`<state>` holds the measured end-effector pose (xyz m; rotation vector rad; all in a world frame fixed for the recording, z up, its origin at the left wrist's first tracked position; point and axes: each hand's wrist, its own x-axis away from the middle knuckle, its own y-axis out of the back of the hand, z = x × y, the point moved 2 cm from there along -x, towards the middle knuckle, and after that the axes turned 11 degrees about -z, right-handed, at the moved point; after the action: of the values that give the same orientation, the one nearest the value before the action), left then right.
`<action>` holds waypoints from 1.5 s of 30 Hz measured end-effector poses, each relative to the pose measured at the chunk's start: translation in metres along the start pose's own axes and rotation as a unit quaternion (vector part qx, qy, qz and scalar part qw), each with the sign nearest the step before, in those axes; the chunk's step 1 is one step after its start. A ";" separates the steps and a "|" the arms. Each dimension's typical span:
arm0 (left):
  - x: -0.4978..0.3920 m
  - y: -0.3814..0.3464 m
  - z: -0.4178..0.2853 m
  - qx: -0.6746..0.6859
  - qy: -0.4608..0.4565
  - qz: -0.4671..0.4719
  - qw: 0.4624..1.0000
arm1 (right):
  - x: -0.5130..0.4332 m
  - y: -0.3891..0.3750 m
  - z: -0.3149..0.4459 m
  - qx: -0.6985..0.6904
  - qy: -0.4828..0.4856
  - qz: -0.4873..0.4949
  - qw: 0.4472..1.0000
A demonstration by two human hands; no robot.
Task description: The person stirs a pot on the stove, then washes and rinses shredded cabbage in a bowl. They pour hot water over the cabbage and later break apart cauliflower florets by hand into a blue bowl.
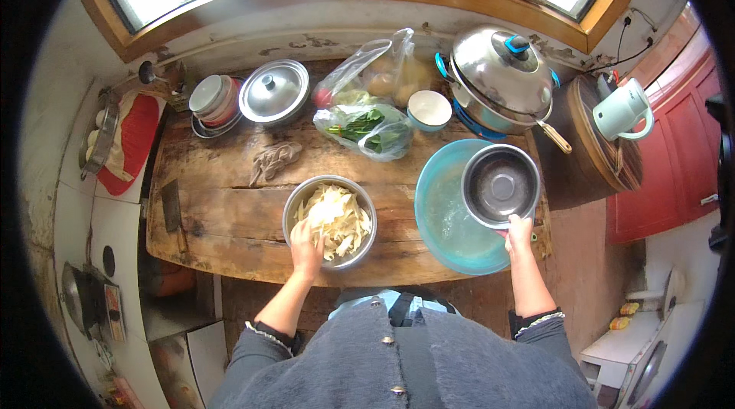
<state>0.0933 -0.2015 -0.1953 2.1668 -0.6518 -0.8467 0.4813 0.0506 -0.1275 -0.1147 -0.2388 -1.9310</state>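
Note:
My left hand reaches over the near left rim of a metal bowl on the wooden table; its fingertips are at a heap of pale, flat-cut strips of food, and whether they grip any is unclear. With my right hand I hold a dark-lined metal bowl by its near rim, over the right side of a turquoise plastic basin. Clear liquid seems to lie in the basin.
A cleaver lies at the table's left edge, a crumpled cloth nearer the middle. Along the back stand a lidded metal dish, bags of vegetables, a small bowl and a large lidded pot.

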 end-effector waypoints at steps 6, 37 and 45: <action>-0.045 -0.029 -0.016 -0.034 -0.128 0.093 0.987 | -0.011 0.053 -0.007 -0.117 -0.117 0.008 0.986; -0.058 -0.047 -0.055 -0.235 -0.065 0.203 0.948 | -0.278 0.070 -0.105 -0.037 -0.247 0.037 0.967; 0.050 -0.015 0.035 -0.113 0.308 -0.246 0.912 | -0.256 0.050 -0.102 -0.001 -0.314 0.132 0.940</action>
<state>0.1039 -0.2398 -0.2439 2.2285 0.3073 -0.3917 0.6243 0.2442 -0.2715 -0.7335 -0.6108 -1.5769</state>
